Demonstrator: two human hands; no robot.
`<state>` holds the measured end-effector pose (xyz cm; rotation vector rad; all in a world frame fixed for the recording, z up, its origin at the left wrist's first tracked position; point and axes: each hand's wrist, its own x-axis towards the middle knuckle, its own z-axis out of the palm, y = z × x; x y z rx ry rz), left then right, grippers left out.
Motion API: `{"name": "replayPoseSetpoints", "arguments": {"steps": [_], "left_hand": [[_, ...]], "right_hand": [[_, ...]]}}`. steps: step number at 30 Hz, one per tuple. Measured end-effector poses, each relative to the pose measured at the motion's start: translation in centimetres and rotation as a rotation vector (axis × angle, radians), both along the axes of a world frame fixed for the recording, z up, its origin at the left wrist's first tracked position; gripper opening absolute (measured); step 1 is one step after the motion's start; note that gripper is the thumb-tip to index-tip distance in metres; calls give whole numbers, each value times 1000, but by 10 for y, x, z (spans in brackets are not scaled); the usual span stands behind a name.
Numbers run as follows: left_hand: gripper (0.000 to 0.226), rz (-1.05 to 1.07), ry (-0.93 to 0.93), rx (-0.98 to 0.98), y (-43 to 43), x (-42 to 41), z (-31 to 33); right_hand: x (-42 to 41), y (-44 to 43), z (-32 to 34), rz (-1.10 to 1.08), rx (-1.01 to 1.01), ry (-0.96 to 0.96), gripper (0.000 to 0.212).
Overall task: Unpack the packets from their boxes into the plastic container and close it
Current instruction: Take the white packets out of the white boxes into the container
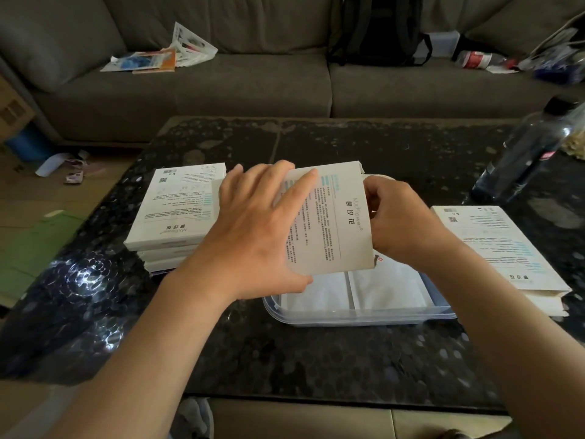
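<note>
Left hand [256,229] grips a box [332,223] above the plastic container [364,319], right hand [399,217] pinching its open end; white packets [386,286] already lie inside. Next, seemingly, slide this box's contents out and down.

The box [332,217] was white with black and teal print. The table [348,147] was black, speckled grey. The sofa [221,83] was grey-brown.
</note>
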<state>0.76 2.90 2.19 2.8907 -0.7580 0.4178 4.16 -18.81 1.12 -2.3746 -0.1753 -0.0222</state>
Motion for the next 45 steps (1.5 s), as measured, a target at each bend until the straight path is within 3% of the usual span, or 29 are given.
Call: {"name": "replayPoseSetpoints", "arguments": {"steps": [10, 13, 24, 27, 32, 33, 36, 37, 41, 44, 45], "left_hand": [[122, 37, 11, 9, 6, 3, -1], [121, 50, 13, -1, 10, 4, -1], [122, 176, 12, -31, 32, 10, 5], [120, 224, -11, -23, 35, 12, 7], [123, 293, -52, -29, 38, 16, 6], [123, 301, -57, -30, 39, 17, 6], [123, 320, -62, -16, 39, 17, 6], [124, 325, -57, -10, 40, 17, 6], [127, 331, -39, 1, 40, 17, 6], [127, 333, -40, 0, 40, 18, 6], [128, 332, -38, 0, 40, 18, 6]], "right_hand": [[-4, -3, 6, 30, 242, 126, 8], [-5, -4, 9, 20, 308, 123, 10], [1, -23, 15, -211, 479, 133, 9], [2, -25, 16, -274, 510, 130, 18], [1, -27, 18, -324, 712, 3, 67], [0, -29, 19, -306, 744, -31, 64], [-2, -30, 26, -248, 773, -75, 23], [-3, -32, 27, -223, 793, -61, 20], [-7, -41, 34, -74, 894, 19, 42], [-8, -44, 36, 30, 745, -89, 18], [-7, -45, 35, 19, 667, -147, 21]]}}
